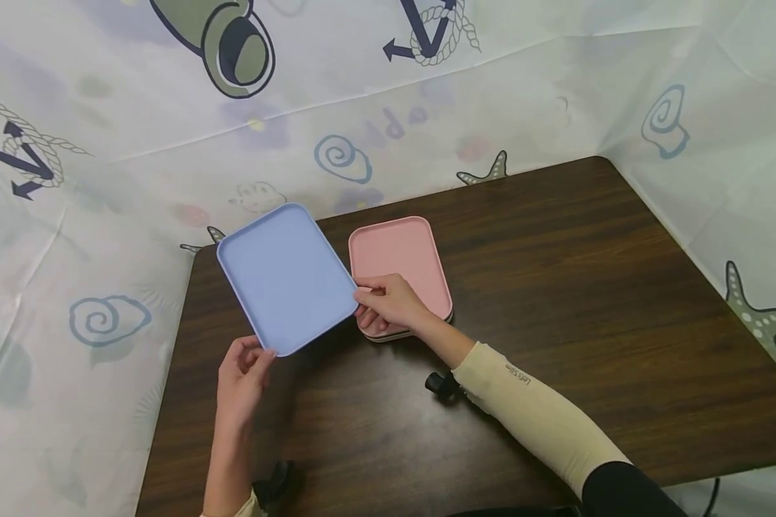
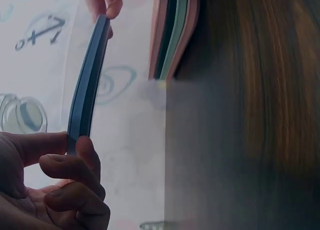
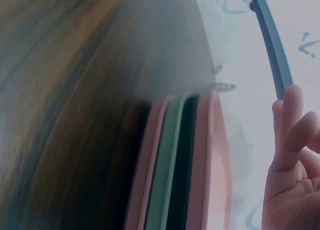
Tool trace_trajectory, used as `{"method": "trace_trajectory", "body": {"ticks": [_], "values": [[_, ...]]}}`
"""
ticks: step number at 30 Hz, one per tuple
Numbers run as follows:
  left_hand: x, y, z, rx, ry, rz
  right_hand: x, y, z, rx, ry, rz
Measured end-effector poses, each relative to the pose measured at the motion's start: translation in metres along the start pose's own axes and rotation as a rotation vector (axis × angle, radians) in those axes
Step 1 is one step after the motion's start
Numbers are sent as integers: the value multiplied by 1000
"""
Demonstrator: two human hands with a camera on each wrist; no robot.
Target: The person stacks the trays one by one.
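A light blue rectangular tray (image 1: 287,276) with a low rim is held up above the left part of the table. My left hand (image 1: 241,377) pinches its near left corner between thumb and fingers. At the right corner, my right hand (image 1: 393,301) pinches the rim. Both wrist views show the blue tray (image 2: 89,84) edge-on, clear of the table. Beneath and beside the right hand lies a pink tray (image 1: 397,251), the top of a stack. Seen from the side, the stack also has a dark green tray (image 3: 184,165), a light green tray (image 3: 166,165) and another pink tray (image 3: 146,170).
The dark wood-grain table (image 1: 556,309) extends far to the right of the stack. A white printed cloth (image 1: 388,100) hangs behind and around it. Black wrist mounts (image 1: 441,385) sit at both forearms, close over the table.
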State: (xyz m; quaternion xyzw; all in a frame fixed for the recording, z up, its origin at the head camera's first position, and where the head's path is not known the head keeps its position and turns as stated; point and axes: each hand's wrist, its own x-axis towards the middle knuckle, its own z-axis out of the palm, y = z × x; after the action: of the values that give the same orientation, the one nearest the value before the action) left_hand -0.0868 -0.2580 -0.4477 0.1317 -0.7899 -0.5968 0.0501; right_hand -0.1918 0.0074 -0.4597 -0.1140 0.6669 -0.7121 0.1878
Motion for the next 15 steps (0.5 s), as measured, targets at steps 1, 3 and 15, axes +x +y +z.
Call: {"method": "trace_trajectory", "body": {"ticks": [1, 3, 15], "values": [[2, 2, 3, 0, -15, 10, -2, 0, -5, -4, 9, -3], [5, 4, 10, 3, -39, 31, -6, -1, -14, -6, 24, -1], [23, 13, 56, 53, -163, 143, -37, 6, -73, -12, 99, 46]]}}
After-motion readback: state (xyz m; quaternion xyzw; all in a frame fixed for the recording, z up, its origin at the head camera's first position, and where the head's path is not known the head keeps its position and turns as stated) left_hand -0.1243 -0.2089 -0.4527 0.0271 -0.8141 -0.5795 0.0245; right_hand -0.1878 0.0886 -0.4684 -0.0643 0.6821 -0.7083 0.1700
